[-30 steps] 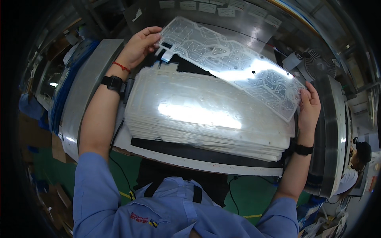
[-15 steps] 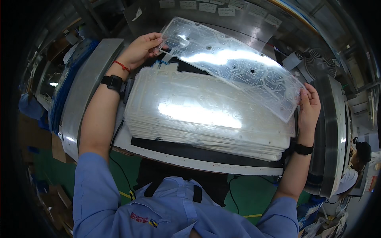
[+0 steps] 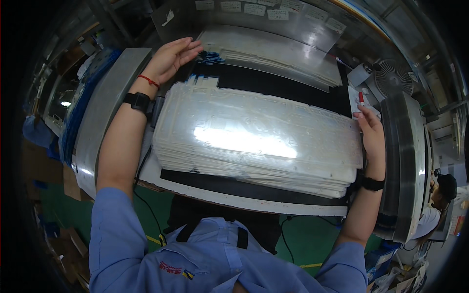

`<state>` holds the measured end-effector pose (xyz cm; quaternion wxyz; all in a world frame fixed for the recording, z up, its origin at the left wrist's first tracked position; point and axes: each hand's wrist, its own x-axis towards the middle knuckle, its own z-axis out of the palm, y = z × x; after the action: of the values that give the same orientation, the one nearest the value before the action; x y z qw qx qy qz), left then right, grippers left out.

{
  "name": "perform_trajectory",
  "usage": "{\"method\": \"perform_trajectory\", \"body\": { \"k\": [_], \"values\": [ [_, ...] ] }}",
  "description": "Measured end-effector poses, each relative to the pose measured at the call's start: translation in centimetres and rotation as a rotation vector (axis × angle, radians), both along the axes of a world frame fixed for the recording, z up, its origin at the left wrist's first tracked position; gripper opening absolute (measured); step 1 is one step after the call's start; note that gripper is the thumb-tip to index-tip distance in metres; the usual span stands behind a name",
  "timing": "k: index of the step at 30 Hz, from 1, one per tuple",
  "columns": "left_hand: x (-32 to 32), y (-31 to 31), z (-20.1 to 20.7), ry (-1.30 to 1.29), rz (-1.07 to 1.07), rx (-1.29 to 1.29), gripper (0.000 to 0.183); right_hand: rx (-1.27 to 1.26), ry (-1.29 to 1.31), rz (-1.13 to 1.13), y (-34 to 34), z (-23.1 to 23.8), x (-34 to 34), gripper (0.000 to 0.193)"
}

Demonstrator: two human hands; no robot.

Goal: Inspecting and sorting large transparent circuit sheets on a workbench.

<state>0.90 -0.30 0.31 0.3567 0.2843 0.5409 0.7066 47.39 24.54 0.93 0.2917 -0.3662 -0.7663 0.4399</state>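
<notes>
A thick pile of translucent keyboard membrane sheets [image 3: 293, 117] lies in front of me, glare across its top sheet. Behind it sits a lower pile of similar sheets [image 3: 254, 43], with blue-tipped tails gathered at its left end. My left hand [image 3: 173, 57] is open beside those tails, its fingers stretched out and holding nothing. Over by the right end of the near pile is my right hand [image 3: 372, 134], open too, fingers loosely apart and nothing in them.
A black mat [image 3: 278, 80] shows between the piles. At the right stand a small fan [image 3: 392, 80], a red-capped pen [image 3: 361, 97] and a tall stack of sheets [image 3: 403, 161]. A grey metal panel [image 3: 110, 102] is at the left. Another person [image 3: 432, 210] is at far right.
The clear membrane sheet that both hands held up is no longer in them; the far pile now shows in its place. Both hands have let go, and the right has drawn slightly left.
</notes>
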Motion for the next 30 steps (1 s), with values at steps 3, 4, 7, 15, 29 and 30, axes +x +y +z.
{"method": "perform_trajectory", "body": {
  "k": [3, 4, 7, 15, 29, 30],
  "values": [
    [0.0, -0.4, 0.2, 0.037, -0.025, -0.034, 0.046, -0.087, -0.09, 0.094, 0.2, -0.4, 0.1, 0.025],
    [0.1, -0.5, 0.2, 0.053, -0.033, -0.048, 0.046, -0.055, -0.074, 0.072, 0.0, -0.3, 0.1, 0.024],
    [0.4, -0.4, 0.3, 0.108, -0.05, -0.1, 0.044, 0.018, -0.028, 0.022, -0.4, 0.2, 0.0, 0.021],
    [0.5, -0.5, 0.5, 0.108, -0.111, -0.134, 0.041, 0.086, 0.127, -0.037, 0.0, 0.1, 0.0, 0.014],
    [1.5, -0.9, 0.8, 0.308, -0.329, -0.215, 0.028, 0.011, 0.381, -0.188, 0.8, -0.1, 0.3, 0.019],
    [1.3, -0.8, 0.8, 0.352, -0.359, -0.204, 0.024, 0.007, 0.381, -0.191, 0.8, -0.1, 0.2, 0.019]
  ]
}}
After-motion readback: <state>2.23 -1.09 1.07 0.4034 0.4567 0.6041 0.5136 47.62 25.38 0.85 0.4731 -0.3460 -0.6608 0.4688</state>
